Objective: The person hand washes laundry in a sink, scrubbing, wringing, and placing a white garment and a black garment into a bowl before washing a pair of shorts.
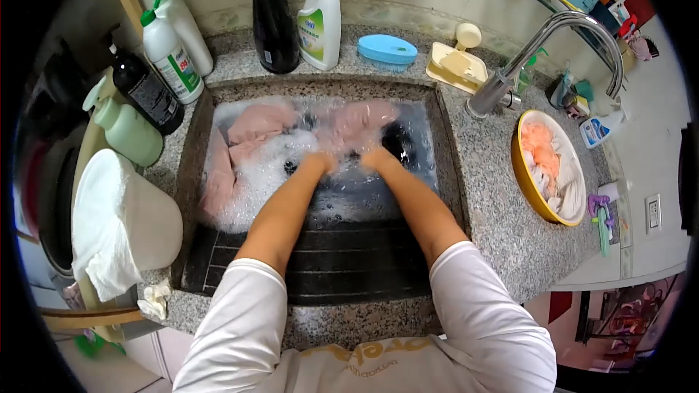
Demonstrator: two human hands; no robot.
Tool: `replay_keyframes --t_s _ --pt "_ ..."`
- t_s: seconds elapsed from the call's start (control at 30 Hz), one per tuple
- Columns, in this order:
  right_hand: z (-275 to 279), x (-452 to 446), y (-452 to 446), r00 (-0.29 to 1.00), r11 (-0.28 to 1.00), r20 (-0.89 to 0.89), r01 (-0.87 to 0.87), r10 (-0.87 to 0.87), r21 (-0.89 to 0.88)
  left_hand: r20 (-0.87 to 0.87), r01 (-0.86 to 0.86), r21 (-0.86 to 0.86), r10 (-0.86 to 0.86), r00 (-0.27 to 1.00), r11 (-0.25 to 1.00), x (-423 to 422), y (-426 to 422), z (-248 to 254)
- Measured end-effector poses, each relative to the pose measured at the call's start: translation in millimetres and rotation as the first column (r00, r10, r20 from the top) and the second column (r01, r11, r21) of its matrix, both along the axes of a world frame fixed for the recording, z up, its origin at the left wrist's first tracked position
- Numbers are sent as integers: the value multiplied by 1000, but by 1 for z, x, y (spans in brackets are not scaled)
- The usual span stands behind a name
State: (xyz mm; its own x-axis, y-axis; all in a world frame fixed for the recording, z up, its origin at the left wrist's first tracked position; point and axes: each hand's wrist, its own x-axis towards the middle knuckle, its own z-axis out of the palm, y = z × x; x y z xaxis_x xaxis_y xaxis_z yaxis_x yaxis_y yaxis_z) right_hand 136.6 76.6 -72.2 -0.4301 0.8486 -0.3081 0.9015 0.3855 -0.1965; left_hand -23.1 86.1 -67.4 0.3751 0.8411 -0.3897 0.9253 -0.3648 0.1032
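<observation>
Both arms reach into a stone sink (451,153) filled with soapy water and foam (277,175). My left hand (324,162) is at the water, at the near edge of a wet pink garment (357,125). Close beside it on the right, my right hand (375,159) touches the same area of cloth. Motion blur and water hide the fingers of both hands, so their grip cannot be made out. More pink cloth (262,122) bulges above the foam on the left. Something dark (397,142) shows in the water right of the hands.
A black ribbed washboard slope (349,262) forms the sink's near part. A chrome faucet (502,87) and a yellow-rimmed basin (518,167) of clothes stand right. Left are a white bucket (156,218) and several bottles; a blue brush (387,49) lies behind the sink.
</observation>
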Motion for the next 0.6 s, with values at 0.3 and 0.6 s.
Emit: replay_keyframes --t_s 0.3,0.6 --pt "40 -20 -15 986 936 -134 135 -96 325 148 -288 213 260 954 934 -3 13 24" --pt "186 24 -46 925 994 -364 -99 109 47 433 -72 268 -54 900 961 -18 -49 146"
